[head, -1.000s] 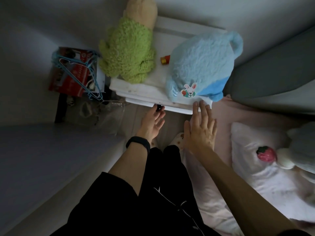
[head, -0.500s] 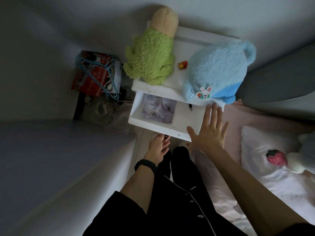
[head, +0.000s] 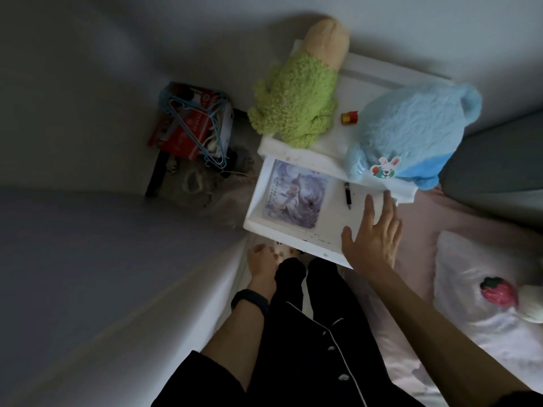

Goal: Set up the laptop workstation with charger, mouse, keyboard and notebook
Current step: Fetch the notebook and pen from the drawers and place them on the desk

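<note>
notebook lies in drawer, left of spread right hand; left hand below, grip unclear.

The notebook is showing a pale purple, seemingly figure-printed cover; at its three o'clock the pen is looking black.

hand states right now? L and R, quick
Left hand: fingers curled below the drawer front; whether it grips anything cannot be told.
Right hand: open, fingers spread over the drawer, holding nothing.
</note>
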A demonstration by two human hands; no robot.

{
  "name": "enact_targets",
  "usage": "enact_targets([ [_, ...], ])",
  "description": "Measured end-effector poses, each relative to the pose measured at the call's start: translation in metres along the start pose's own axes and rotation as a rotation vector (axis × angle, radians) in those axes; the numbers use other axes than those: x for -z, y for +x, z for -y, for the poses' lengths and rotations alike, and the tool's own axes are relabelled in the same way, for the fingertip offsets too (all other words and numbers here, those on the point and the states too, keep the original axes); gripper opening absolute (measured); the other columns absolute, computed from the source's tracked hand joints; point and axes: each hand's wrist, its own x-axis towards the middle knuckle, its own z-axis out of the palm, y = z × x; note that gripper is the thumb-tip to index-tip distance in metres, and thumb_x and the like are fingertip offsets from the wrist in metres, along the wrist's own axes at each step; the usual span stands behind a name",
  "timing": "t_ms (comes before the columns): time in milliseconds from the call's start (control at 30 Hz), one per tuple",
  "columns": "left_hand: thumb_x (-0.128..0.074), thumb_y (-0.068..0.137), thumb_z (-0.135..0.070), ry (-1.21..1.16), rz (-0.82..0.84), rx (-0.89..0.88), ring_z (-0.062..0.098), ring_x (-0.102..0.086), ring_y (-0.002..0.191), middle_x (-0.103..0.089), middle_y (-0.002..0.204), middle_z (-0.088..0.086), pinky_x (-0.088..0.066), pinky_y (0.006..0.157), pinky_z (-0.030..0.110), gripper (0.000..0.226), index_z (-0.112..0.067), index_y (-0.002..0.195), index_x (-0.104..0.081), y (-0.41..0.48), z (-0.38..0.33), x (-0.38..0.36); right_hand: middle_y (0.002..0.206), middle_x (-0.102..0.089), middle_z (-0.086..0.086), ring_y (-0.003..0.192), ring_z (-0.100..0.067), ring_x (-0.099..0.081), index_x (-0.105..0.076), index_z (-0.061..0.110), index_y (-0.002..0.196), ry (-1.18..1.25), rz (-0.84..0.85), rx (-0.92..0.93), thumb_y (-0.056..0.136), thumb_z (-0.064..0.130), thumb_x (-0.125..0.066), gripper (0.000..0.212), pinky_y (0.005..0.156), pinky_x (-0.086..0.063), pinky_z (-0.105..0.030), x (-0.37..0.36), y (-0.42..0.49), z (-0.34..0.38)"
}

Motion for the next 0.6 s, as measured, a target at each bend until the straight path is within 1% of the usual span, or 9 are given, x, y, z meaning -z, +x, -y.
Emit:
enact_targets([
  [67,-0.046,0.092,-0.007,-0.073,-0.312,-0.174,0.035,-0.063,0.093,-0.066,0.105,0.015,-0.049,0.076,0.041,0.023,-0.007,0.113,-0.057,-0.004,-0.017,0.008,0.162,-0.019,-0.019,0.145,-0.042,-0.024,-0.038,0.01,0.148,0.064,-0.009,0.024,0.08,0.026,-0.069,0.075,0.111,-0.032,-0.061,-0.006,-0.008,0.006],
  [100,-0.048,0.092,-0.007,-0.059,-0.383,-0.293,0.036,-0.062,0.094,-0.065,0.102,0.014,-0.047,0.077,0.04,0.019,-0.007,0.109,-0.057,-0.011,-0.027,0.01,0.16,-0.023,-0.018,0.143,-0.043,-0.029,-0.043,0.01,0.144,0.108,-0.007,0.03,0.082,0.023,-0.07,0.069,0.108,-0.036,-0.06,-0.01,-0.011,0.008],
  [133,-0.051,0.092,-0.007,-0.011,-0.388,-0.414,0.033,-0.062,0.093,-0.063,0.098,0.011,-0.046,0.077,0.036,0.016,-0.008,0.107,-0.058,-0.019,-0.038,0.01,0.158,-0.028,-0.019,0.14,-0.043,-0.032,-0.047,0.008,0.141,0.16,0.0,0.036,0.083,0.02,-0.07,0.063,0.106,-0.039,-0.059,-0.014,-0.012,0.011],
  [233,-0.055,0.094,-0.012,0.187,-0.181,-0.685,0.018,-0.063,0.083,-0.063,0.093,0.001,-0.048,0.074,0.029,0.011,-0.016,0.103,-0.059,-0.045,-0.062,0.001,0.15,-0.039,-0.019,0.135,-0.041,-0.04,-0.05,0.005,0.138,0.326,0.087,-0.04,0.088,0.015,-0.066,0.053,0.106,-0.041,-0.051,-0.023,-0.006,0.021],
  [333,-0.054,0.094,-0.015,0.485,0.083,-0.777,0.014,-0.064,0.085,-0.064,0.1,0.0,-0.048,0.073,0.028,0.012,-0.014,0.103,-0.061,-0.039,-0.076,-0.021,0.147,-0.042,-0.017,0.133,-0.037,-0.043,-0.046,0.004,0.14,0.383,0.178,-0.216,0.091,0.018,-0.063,0.054,0.108,-0.038,-0.043,-0.028,0.015,0.031],
  [367,-0.055,0.093,-0.016,0.586,0.141,-0.778,0.017,-0.065,0.09,-0.064,0.106,0.002,-0.05,0.076,0.031,0.017,-0.012,0.108,-0.062,-0.034,-0.08,-0.031,0.147,-0.042,-0.019,0.133,-0.039,-0.042,-0.045,0.003,0.14,0.381,0.19,-0.246,0.091,0.018,-0.062,0.055,0.108,-0.037,-0.043,-0.03,0.025,0.032],
  [433,-0.057,0.089,-0.018,0.747,0.186,-0.737,0.026,-0.062,0.109,-0.062,0.122,0.01,-0.05,0.093,0.039,0.038,-0.009,0.126,-0.057,-0.018,-0.087,-0.048,0.146,-0.04,-0.023,0.132,-0.042,-0.04,-0.042,-0.001,0.142,0.352,0.204,-0.278,0.09,0.018,-0.062,0.059,0.109,-0.035,-0.045,-0.035,0.045,0.034],
  [533,-0.058,0.09,-0.024,0.933,0.166,-0.664,0.033,-0.038,0.138,-0.042,0.148,0.018,-0.031,0.115,0.045,0.065,-0.008,0.148,-0.035,0.008,-0.095,-0.067,0.148,-0.037,-0.025,0.132,-0.045,-0.038,-0.034,-0.001,0.147,0.284,0.199,-0.273,0.092,0.019,-0.059,0.064,0.111,-0.031,-0.047,-0.04,0.072,0.033],
  [600,-0.056,0.092,-0.029,0.981,0.16,-0.621,0.035,-0.026,0.145,-0.029,0.157,0.02,-0.025,0.118,0.046,0.074,-0.008,0.154,-0.021,0.019,-0.103,-0.074,0.153,-0.031,-0.026,0.137,-0.045,-0.033,-0.028,0.002,0.152,0.215,0.185,-0.255,0.096,0.024,-0.056,0.066,0.111,-0.031,-0.049,-0.04,0.087,0.033],
])
